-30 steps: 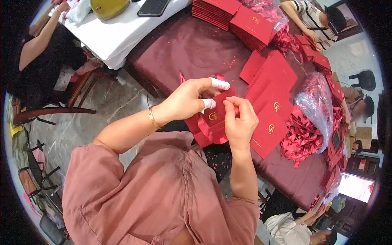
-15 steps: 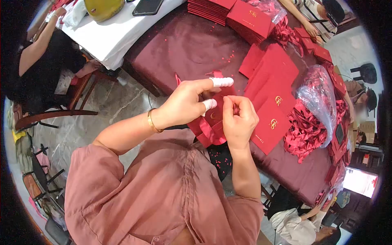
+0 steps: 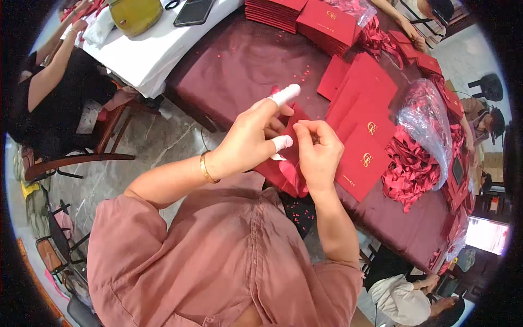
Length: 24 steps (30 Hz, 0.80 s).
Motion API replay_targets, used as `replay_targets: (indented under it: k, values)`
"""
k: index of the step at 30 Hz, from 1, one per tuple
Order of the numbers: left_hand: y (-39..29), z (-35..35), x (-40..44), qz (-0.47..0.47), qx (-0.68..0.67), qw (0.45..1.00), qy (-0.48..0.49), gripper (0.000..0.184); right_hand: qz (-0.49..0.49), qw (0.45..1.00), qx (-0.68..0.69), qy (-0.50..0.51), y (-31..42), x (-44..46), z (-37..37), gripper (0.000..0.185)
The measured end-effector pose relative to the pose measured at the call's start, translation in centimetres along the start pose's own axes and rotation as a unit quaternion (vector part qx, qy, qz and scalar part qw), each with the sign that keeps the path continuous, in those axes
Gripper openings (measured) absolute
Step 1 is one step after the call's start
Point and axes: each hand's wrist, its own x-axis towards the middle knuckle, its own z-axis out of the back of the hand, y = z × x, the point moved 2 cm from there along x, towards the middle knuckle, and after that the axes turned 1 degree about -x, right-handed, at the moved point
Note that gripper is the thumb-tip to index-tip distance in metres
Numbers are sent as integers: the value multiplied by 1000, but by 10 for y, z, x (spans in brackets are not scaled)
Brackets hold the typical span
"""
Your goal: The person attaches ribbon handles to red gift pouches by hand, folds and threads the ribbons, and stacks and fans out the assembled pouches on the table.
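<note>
A red paper bag (image 3: 293, 115) stands in front of me, largely covered by my hands. Loose red ribbon (image 3: 293, 175) hangs at its near side. White covers wrap the thumb and index finger of my left hand (image 3: 250, 131); these two are spread apart beside the bag, while its other fingers bend behind, partly hidden. On the bag's right side, my right hand (image 3: 320, 152) is closed in a pinch, thumb against index finger. Whatever sits between those fingertips is too small to make out. Flat red bags with gold lettering (image 3: 364, 163) lie overlapped just right of this hand.
A clear plastic bag (image 3: 427, 117) lies over a heap of red ribbons (image 3: 408, 174) on the dark red tablecloth (image 3: 234, 71). Stacked red bags (image 3: 327, 27) stand at the back. A phone (image 3: 194, 12) rests on a white table (image 3: 147, 57). Other people sit left and right.
My left index finger now points further up and away, and the left hand has shifted slightly right. The bag and ribbon have tilted a little. My right hand keeps its pinch.
</note>
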Motion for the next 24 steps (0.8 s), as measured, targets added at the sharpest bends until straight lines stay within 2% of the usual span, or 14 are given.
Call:
replay_targets:
  k: [2, 6, 8, 11, 13, 14, 15, 16, 17, 18, 19, 20, 21, 24]
  values:
    - [2, 1, 1, 32, -43, 998, -28, 83, 30, 999, -18, -6, -3, 1, 0, 9]
    - [5, 5, 3, 1, -29, 999, -42, 81, 73, 996, -51, -11, 9, 3, 5, 6]
    - [6, 2, 3, 49, -110, 992, 27, 85, 84, 994, -65, -11, 8, 3, 8, 7]
    - [3, 3, 5, 73, -113, 990, 28, 84, 103, 988, -117, 10, 7, 8, 12, 12]
    - [6, 5, 8, 83, -136, 987, 16, 84, 200, 965, -171, -11, 24, 13, 24, 17]
    - [7, 6, 9, 73, -151, 986, -8, 84, 193, 964, -180, -22, 34, 13, 33, 17]
    - [5, 9, 11, 76, -135, 988, -19, 85, 157, 988, 2, 6, 51, 13, 41, 19]
    - [6, 11, 13, 59, -145, 988, -15, 84, 119, 976, 182, 26, 71, 12, 51, 22]
    - [-2, 9, 12, 83, -137, 986, -36, 83, 75, 939, 327, 79, 96, 0, 66, 25]
    - [-2, 11, 12, 57, -112, 992, -31, 83, 82, 904, 403, 116, 116, -8, 80, 24]
    - [-6, 10, 13, 71, -87, 993, -39, 85, 116, 867, 461, 150, 132, -15, 92, 23]
    - [3, 9, 14, 63, -153, 986, -32, 84, 154, 832, 502, 180, 146, -19, 103, 22]
    - [1, 8, 15, 63, -120, 990, -31, 83, 187, 805, 527, 200, 155, -23, 112, 21]
    - [0, 2, 15, 60, -115, 991, -26, 82, 234, 768, 552, 224, 167, -28, 128, 19]
